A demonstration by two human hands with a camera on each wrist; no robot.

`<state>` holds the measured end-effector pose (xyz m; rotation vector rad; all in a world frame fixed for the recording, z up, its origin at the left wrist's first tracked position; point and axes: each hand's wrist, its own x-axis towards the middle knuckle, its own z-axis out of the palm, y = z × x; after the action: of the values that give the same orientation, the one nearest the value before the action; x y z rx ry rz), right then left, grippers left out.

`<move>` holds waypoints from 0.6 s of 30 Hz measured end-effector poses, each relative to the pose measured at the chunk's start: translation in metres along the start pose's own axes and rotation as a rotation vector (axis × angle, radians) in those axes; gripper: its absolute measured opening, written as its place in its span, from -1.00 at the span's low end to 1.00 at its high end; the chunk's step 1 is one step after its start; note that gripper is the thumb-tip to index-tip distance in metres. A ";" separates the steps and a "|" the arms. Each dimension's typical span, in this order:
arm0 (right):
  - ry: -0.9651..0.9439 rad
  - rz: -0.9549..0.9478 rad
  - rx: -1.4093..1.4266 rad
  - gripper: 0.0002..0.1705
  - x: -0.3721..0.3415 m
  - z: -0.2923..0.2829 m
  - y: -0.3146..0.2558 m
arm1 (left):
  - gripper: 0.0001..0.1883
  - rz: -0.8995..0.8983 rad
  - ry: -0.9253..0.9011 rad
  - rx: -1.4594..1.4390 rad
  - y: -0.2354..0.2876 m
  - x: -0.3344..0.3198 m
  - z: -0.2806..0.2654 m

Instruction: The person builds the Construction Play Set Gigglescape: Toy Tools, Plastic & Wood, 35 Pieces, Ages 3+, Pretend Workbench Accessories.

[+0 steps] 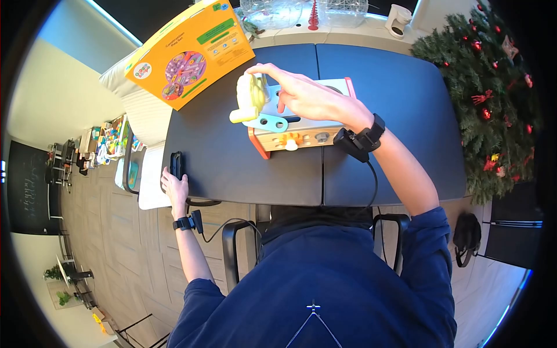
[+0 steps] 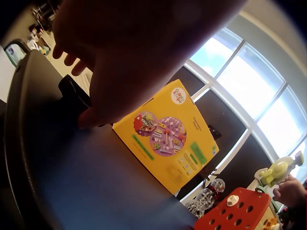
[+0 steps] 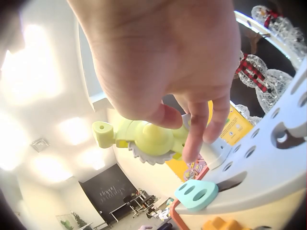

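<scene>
My right hand grips a yellow-green toy circular saw with a grey toothed blade, at the left end of a toy workbench. Thumb and fingers close around the saw's rear part in the right wrist view. Below it, a light-blue strip with holes juts over the bench's front edge. At the table's left edge my left hand has thumb and fingers on either side of the near end of a black oblong object. Its index finger is hidden in the left wrist view.
An orange play-set box stands at the table's back left. An orange toy piece is on the bench's front. A decorated Christmas tree crowds the right side of the black table. Cables run from both wrist cameras.
</scene>
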<state>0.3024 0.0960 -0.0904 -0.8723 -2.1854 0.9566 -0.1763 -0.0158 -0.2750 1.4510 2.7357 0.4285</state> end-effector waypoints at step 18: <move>-0.046 0.074 0.054 -0.07 0.000 -0.015 0.007 | -0.11 0.092 -0.102 -0.491 0.025 0.001 -0.016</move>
<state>0.3156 0.1055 -0.0873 -0.9196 -2.1685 1.0767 -0.1591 -0.0059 -0.2530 1.4132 2.2651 0.9212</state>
